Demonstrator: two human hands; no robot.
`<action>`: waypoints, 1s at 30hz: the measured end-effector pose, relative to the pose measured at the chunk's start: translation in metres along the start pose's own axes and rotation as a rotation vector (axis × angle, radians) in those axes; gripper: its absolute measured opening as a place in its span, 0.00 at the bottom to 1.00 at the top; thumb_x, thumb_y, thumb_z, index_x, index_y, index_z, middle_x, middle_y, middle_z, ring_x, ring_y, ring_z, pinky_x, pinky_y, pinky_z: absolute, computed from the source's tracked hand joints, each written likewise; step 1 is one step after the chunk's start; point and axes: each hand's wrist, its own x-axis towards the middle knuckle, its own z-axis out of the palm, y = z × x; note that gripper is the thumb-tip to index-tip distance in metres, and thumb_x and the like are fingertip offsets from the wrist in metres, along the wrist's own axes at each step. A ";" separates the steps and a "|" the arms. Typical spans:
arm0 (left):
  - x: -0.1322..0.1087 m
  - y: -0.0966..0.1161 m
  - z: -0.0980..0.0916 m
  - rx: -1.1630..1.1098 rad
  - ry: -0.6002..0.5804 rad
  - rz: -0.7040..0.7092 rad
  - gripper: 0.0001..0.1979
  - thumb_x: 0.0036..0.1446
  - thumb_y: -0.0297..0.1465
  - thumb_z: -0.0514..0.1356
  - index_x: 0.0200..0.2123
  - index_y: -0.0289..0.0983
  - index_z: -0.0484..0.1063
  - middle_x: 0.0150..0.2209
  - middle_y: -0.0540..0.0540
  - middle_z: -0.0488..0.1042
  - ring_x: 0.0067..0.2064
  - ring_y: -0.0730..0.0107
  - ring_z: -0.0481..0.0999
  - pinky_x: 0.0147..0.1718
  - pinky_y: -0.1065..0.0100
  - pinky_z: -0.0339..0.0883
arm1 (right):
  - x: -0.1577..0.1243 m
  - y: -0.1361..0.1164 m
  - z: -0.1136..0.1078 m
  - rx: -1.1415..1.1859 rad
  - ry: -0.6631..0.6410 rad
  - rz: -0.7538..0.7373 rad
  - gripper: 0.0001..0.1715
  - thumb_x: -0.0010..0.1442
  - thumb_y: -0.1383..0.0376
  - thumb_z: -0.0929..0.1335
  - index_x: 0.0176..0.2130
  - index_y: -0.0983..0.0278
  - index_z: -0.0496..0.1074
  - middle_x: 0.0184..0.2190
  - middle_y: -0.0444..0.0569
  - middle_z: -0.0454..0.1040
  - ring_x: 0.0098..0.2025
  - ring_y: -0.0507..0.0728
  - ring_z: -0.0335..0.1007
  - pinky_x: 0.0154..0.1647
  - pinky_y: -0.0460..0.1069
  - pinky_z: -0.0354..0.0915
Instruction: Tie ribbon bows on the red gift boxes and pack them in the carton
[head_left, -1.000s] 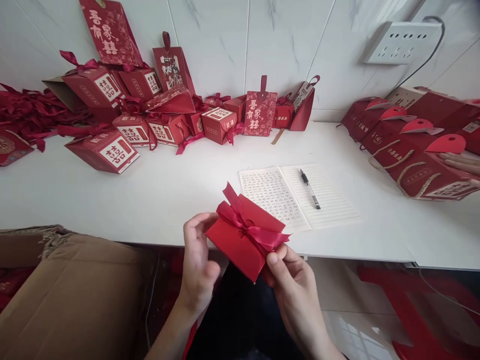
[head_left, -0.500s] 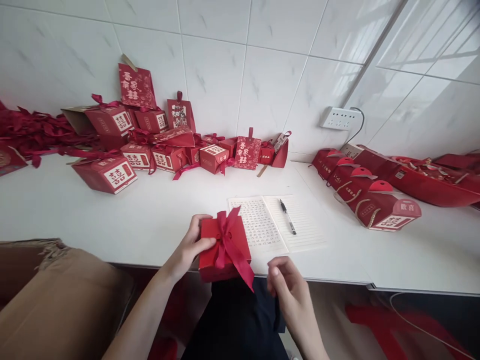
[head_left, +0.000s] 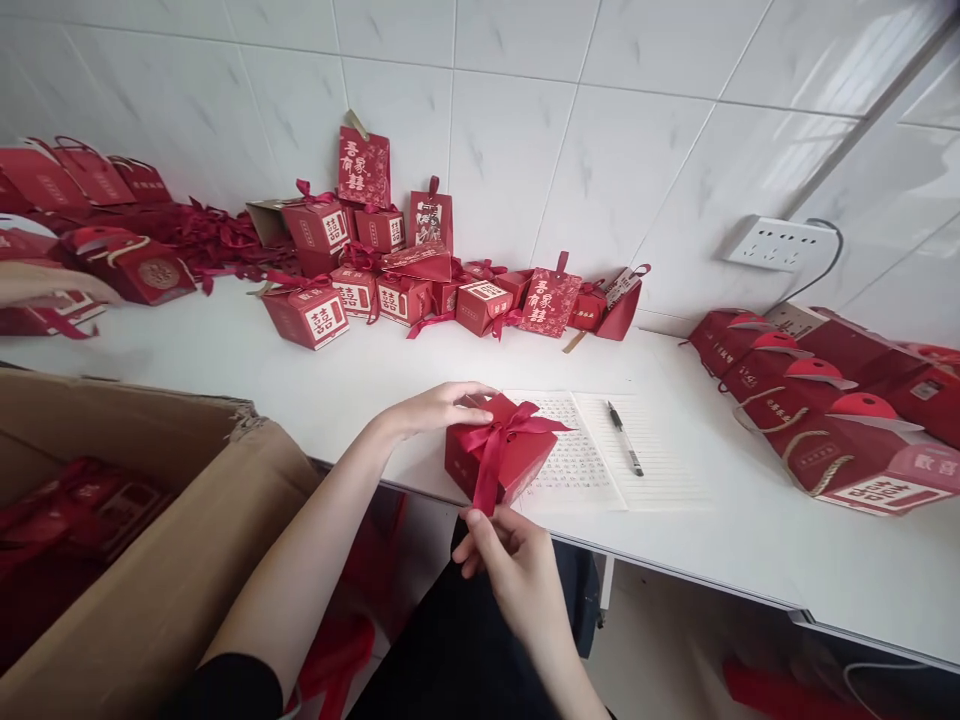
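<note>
A red gift box (head_left: 531, 452) tied with a dark red ribbon bow (head_left: 491, 455) sits at the table's front edge, partly over an open notebook (head_left: 660, 470). My left hand (head_left: 431, 410) grips the box from its left and top, thumb on the lid near the knot. Below the box, my right hand (head_left: 510, 555) pinches the hanging ribbon tail between thumb and fingers. A black-capped pen (head_left: 625, 438) lies on the notebook's right page.
Several red gift boxes (head_left: 405, 300) are grouped along the tiled wall. Handled red boxes (head_left: 862, 450) line the right, below a power strip (head_left: 772, 245). An open cardboard box (head_left: 187, 540) stands at the left front. Another person's hand (head_left: 56, 283) shows at far left.
The view has swung left. The gift box has turned and now rests farther onto the table. My right hand has come over to the ribbon tail and closed on it.
</note>
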 end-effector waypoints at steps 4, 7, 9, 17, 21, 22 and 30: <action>0.001 0.003 -0.004 0.047 -0.043 0.065 0.22 0.51 0.36 0.61 0.50 0.37 0.71 0.53 0.43 0.72 0.52 0.62 0.70 0.50 0.64 0.62 | -0.003 -0.008 0.001 -0.030 0.025 -0.084 0.23 0.59 0.48 0.65 0.29 0.66 0.71 0.19 0.46 0.71 0.22 0.53 0.66 0.25 0.45 0.62; 0.006 0.005 -0.007 0.102 -0.102 0.088 0.18 0.54 0.37 0.59 0.47 0.37 0.73 0.50 0.43 0.74 0.50 0.64 0.73 0.48 0.66 0.64 | -0.011 -0.014 -0.008 -0.112 0.011 -0.162 0.20 0.62 0.52 0.64 0.30 0.64 0.73 0.20 0.44 0.72 0.25 0.52 0.68 0.30 0.44 0.63; 0.010 0.007 -0.007 0.146 -0.144 0.103 0.16 0.56 0.37 0.57 0.45 0.36 0.74 0.46 0.43 0.76 0.47 0.64 0.74 0.45 0.66 0.65 | -0.015 -0.015 -0.014 -0.153 -0.001 -0.185 0.20 0.63 0.54 0.64 0.28 0.63 0.73 0.21 0.44 0.73 0.28 0.52 0.69 0.35 0.44 0.64; -0.012 0.024 0.012 0.264 0.117 0.277 0.13 0.57 0.39 0.56 0.38 0.37 0.75 0.46 0.45 0.76 0.48 0.64 0.73 0.50 0.63 0.64 | -0.014 -0.006 -0.018 -0.179 0.011 -0.134 0.24 0.62 0.53 0.64 0.22 0.63 0.72 0.25 0.47 0.75 0.41 0.57 0.73 0.42 0.45 0.64; -0.028 0.023 0.017 0.360 0.073 0.296 0.08 0.54 0.35 0.58 0.35 0.39 0.74 0.48 0.47 0.74 0.50 0.64 0.72 0.52 0.63 0.62 | -0.012 -0.003 -0.014 -0.166 0.014 -0.130 0.23 0.62 0.53 0.64 0.23 0.63 0.72 0.25 0.47 0.75 0.40 0.57 0.73 0.40 0.44 0.64; -0.029 0.021 0.018 0.372 0.091 0.298 0.07 0.54 0.34 0.59 0.34 0.39 0.74 0.48 0.47 0.73 0.50 0.64 0.72 0.52 0.63 0.62 | -0.012 -0.003 -0.011 -0.155 0.010 -0.133 0.23 0.62 0.53 0.64 0.23 0.63 0.72 0.24 0.47 0.74 0.40 0.57 0.73 0.40 0.44 0.64; -0.028 0.009 0.024 0.301 0.137 0.304 0.05 0.54 0.33 0.59 0.29 0.38 0.70 0.48 0.47 0.70 0.50 0.65 0.71 0.54 0.62 0.61 | -0.020 -0.013 -0.018 -0.197 -0.016 -0.289 0.22 0.64 0.57 0.64 0.23 0.64 0.73 0.21 0.45 0.72 0.26 0.52 0.69 0.29 0.45 0.61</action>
